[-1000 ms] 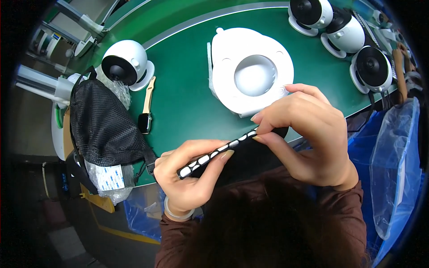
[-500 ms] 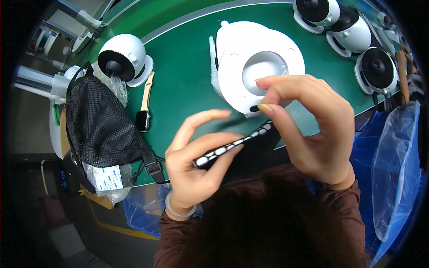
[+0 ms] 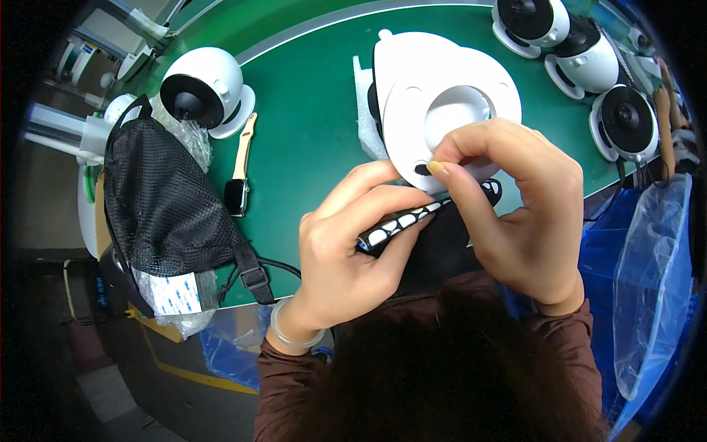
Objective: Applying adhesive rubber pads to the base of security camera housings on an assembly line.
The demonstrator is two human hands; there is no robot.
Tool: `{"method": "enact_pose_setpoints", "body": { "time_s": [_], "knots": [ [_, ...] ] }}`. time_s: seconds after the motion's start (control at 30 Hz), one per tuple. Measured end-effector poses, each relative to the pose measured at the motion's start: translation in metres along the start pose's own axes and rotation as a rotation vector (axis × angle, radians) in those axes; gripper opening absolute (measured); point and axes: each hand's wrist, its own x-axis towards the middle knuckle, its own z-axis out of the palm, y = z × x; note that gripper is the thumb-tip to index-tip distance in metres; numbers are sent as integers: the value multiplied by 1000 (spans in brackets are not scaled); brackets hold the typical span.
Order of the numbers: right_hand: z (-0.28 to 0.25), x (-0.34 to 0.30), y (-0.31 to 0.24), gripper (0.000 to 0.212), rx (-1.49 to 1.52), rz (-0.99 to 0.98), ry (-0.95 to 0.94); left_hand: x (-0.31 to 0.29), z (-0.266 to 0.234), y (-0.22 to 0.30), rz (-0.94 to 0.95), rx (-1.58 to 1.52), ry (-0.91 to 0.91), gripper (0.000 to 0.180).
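Note:
A white round-based camera [image 3: 405, 110] lies tipped on the green table, its base with a round opening turned up toward me. At the base's near edge shows a black oval pad [image 3: 423, 169]. My right hand [image 3: 523, 199] is closed, thumb and forefinger pinched together beside that pad; whatever is between the fingertips is hidden. My left hand [image 3: 357, 243] grips a black strip with white ovals [image 3: 401, 222] between thumb and fingers, just under the base. Its forefinger reaches up to the base's edge. The strip's far end comes out below my right hand.
Another white camera [image 3: 202, 88] stands at left, near a watch [image 3: 236, 195] with a tan strap. A black mesh bag [image 3: 166, 199] lies at the left edge. More cameras [image 3: 626, 118] stand at right. Blue plastic bags [image 3: 641, 280] hang below the table's right edge.
My left hand has moved right and up with the strip, its forefinger now at the base. The camera has shifted slightly right. My right hand stays pinched near the black pad.

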Motion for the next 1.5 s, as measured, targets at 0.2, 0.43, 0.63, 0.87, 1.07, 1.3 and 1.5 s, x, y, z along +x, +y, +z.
{"method": "enact_pose_setpoints", "body": {
  "time_s": [0.2, 0.43, 0.63, 0.87, 1.07, 1.3, 1.5],
  "knots": [
    [-1, 0, 2, 7, 148, 70, -19, 1, 0, -1, 4, -29, -2, 21],
    [1, 0, 0, 8, 53, 25, -12, 0, -1, 1, -6, -13, -9, 21],
    [-1, 0, 3, 7, 117, 51, -26, 1, 1, -1, -2, -40, -3, 21],
    [1, 1, 2, 6, 84, 34, -24, 1, -1, 3, -36, -41, -37, 22],
    [2, 1, 0, 8, 28, 10, -20, 1, -1, -1, 20, -22, -10, 22],
    [4, 5, -1, 20, 183, 92, 30, -4, -8, 8, -23, 24, 5, 18],
    [-28, -14, -1, 32, 155, -28, -85, -27, -26, 13, -155, -306, 102, 17]
  ]
}}
